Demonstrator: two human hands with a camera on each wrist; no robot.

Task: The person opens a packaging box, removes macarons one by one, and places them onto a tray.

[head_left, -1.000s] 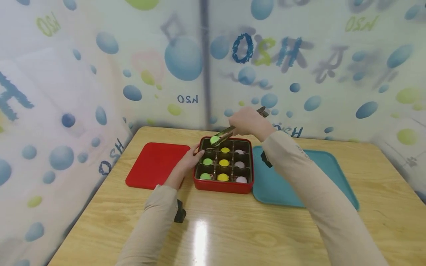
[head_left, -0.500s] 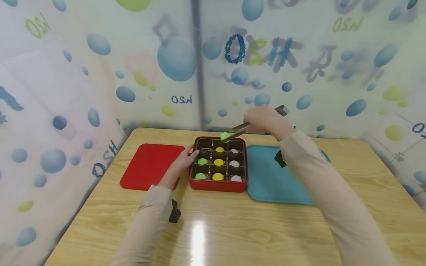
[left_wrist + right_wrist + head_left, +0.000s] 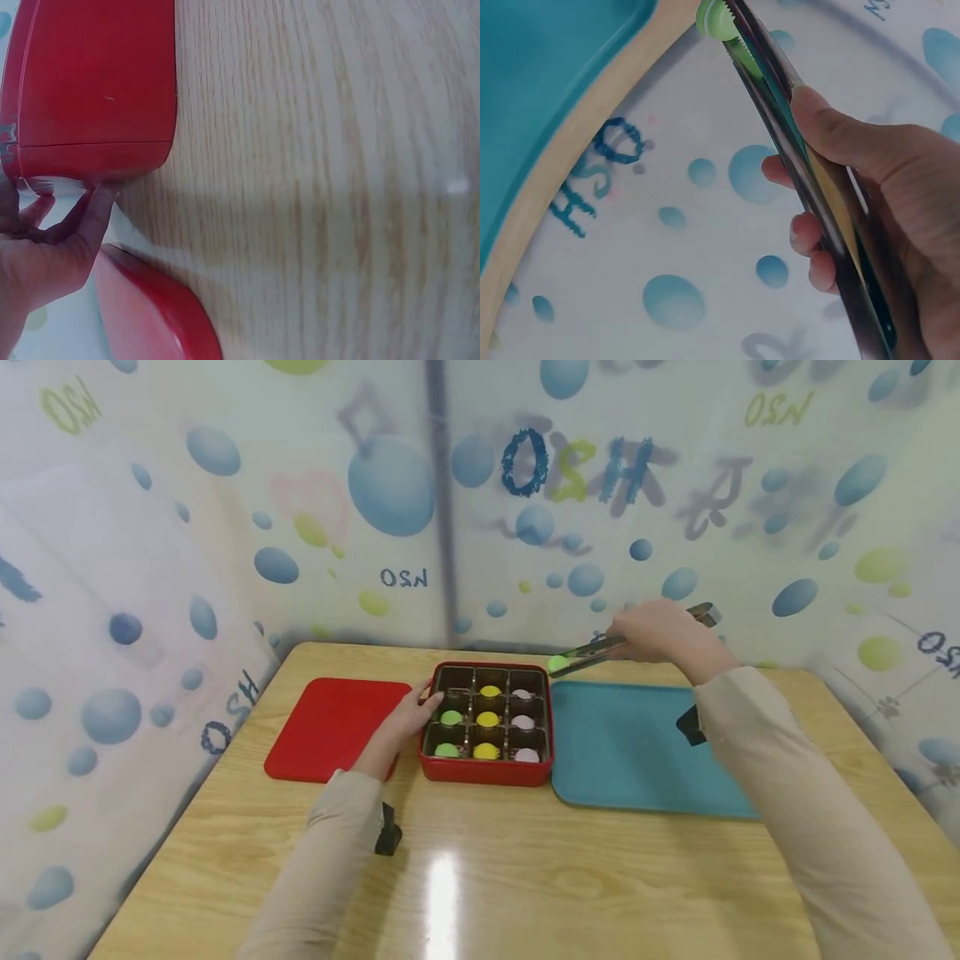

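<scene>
A pale wood-grain tabletop point(image 3: 570, 877) fills the lower view, a bright glare of overhead light at 6 o'clock. White sheeting printed with blue and green bubbles point(image 3: 390, 485) walls it in from 9 to 3 o'clock.

The tongs point(image 3: 810, 180) are shiny metal; the table point(image 3: 525, 877) is glossy wood grain; the red lid point(image 3: 330, 727) and teal tray point(image 3: 637, 752) look like smooth plastic.
</scene>
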